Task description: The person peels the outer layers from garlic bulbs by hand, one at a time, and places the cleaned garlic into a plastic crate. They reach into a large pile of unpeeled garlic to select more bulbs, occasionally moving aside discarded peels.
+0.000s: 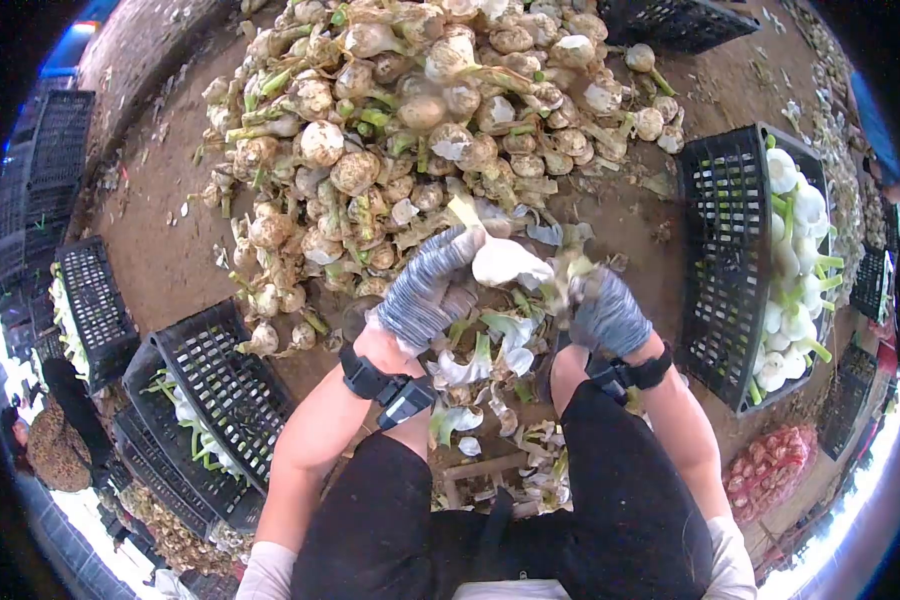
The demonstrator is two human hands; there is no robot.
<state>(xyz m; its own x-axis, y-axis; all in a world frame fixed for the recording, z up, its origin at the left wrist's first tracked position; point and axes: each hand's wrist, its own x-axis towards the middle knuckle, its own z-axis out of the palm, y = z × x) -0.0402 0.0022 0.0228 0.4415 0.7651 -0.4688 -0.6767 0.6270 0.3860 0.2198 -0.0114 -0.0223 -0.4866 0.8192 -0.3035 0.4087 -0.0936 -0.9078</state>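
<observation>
My left hand [428,292], in a grey striped glove, is closed around the stem end of a clean white garlic bulb [510,264]. The bulb's base points toward my right hand [612,312], gloved the same way. Blurred, brownish garlic skin [570,272] is at the right hand's curled fingers, apart from the bulb. Stripped white skins [462,366] lie on the ground between my legs, below both hands. Just beyond them rises a large heap of dirt-covered garlic [360,172] with stems on.
On the right, a black crate [718,270] holds white garlic with green stems. A red net sack [770,472] of garlic lies below it. More black crates [232,392] stand at left, and another crate [682,22] is at the top. A person [65,435] is at far left.
</observation>
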